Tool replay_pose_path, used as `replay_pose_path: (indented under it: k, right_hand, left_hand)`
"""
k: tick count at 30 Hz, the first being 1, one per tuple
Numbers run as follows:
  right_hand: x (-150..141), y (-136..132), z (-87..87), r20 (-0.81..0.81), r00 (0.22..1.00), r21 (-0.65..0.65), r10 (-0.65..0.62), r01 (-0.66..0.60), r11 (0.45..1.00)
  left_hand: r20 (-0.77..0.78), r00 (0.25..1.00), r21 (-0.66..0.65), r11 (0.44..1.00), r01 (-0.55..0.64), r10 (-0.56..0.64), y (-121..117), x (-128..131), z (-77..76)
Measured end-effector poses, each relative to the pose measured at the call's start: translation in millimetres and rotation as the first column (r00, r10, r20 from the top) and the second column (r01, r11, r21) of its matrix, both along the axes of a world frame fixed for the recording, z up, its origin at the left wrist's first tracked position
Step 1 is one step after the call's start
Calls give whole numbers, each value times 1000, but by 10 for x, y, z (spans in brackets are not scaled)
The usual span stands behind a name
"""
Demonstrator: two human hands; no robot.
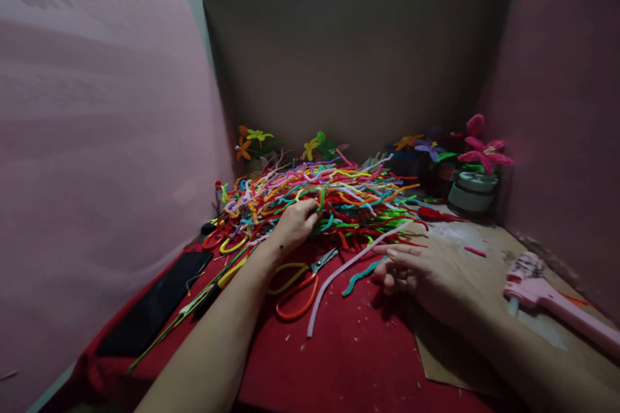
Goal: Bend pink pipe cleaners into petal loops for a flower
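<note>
Pile of fuzzy stems [358,197], many colours, heaped across the far part of the red-covered worktop [334,368]. Left hand [293,226] is at its near edge, fingers bent together beside a green stem [322,198]; grip looks nearly closed, but whether the green stem is pinched cannot be told. Right hand [426,277] is nearer the person, fingers partly curled. Its fingertips meet or overlap a pale lilac stem [334,275], and one end of a teal stem [358,279] lies at them; a firm hold on either cannot be confirmed.

Scissors [323,261] lie between the forearms, apart from both hands. Pink glue gun [533,290] rests at the right.

Step in hand, as judged: selecting a stem from the pile. Drawing one out would call for a pinch on a single strand, then a slow pull, since crossed neighbours could snag and drag along.
</note>
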State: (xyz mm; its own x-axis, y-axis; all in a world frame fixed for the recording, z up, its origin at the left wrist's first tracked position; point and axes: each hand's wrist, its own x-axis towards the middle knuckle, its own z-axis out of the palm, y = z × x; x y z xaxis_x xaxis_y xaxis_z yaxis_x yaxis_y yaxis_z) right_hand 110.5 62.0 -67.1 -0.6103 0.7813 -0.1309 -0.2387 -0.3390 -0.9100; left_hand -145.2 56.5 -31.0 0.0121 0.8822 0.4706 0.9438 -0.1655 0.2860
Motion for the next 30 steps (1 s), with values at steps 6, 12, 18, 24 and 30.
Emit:
replay_pose_path:
  k: [6, 12, 18, 24, 30]
  right_hand:
    - [0, -56, 0, 133, 991, 12, 19, -21, 1000]
    - [2, -63, 7, 172, 985, 28, 21, -26, 999]
    - [-8, -88, 30, 186, 982, 38, 41, -49, 998]
    - [-28, -64, -8, 118, 993, 17, 30, -33, 999]
    - [-39, -44, -28, 71, 997, 0, -8, 8, 1000]
  left_hand:
    - [-74, 997, -94, 995, -20, 13, 7, 3, -55]
    - [-63, 997, -186, 982, 31, -44, 1, -31, 9]
    - [-56, 998, -124, 992, -15, 8, 0, -65, 42]
    - [-123, 989, -64, 993, -95, 87, -34, 31, 15]
    - [-68, 984, 236, 961, -147, 167, -241, 442, 159]
